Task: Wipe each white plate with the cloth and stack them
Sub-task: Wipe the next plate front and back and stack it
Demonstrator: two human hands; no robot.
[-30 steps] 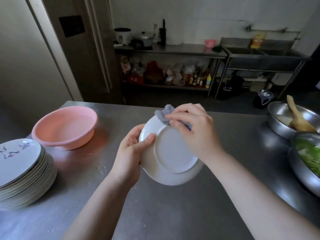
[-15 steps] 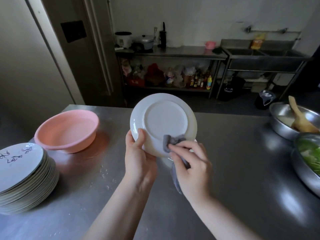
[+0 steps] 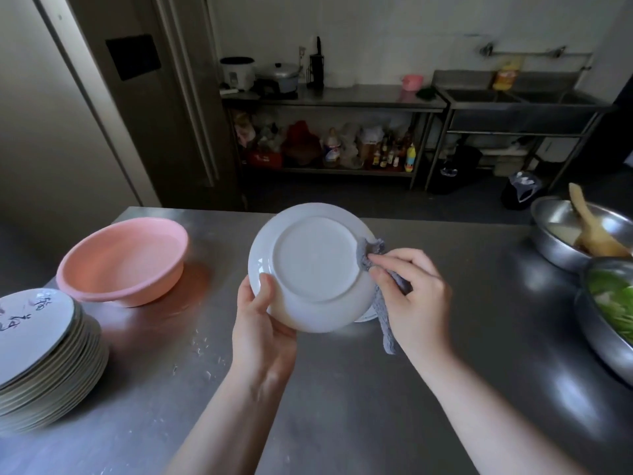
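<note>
Steel counter (image 3: 342, 406) in a dim kitchen: the left hand (image 3: 263, 332) grips a white plate (image 3: 313, 265) by its lower-left rim, underside up, while the right hand (image 3: 412, 296), closed on a grey cloth (image 3: 371, 250), presses its right edge; the stack (image 3: 44, 354) sits far left.

Single head-worn wide-angle view, looking forward and down over the brushed steel desk (image 3: 342, 406). Close range: both forearms enter from the bottom edge, hands mid-frame. Fisheye bends the edges. Upper half reaches across the room to the steel shelving rack (image 3: 329, 101) and steel double sink (image 3: 520, 108) against the far wall. No second view, so no overlap.
</note>
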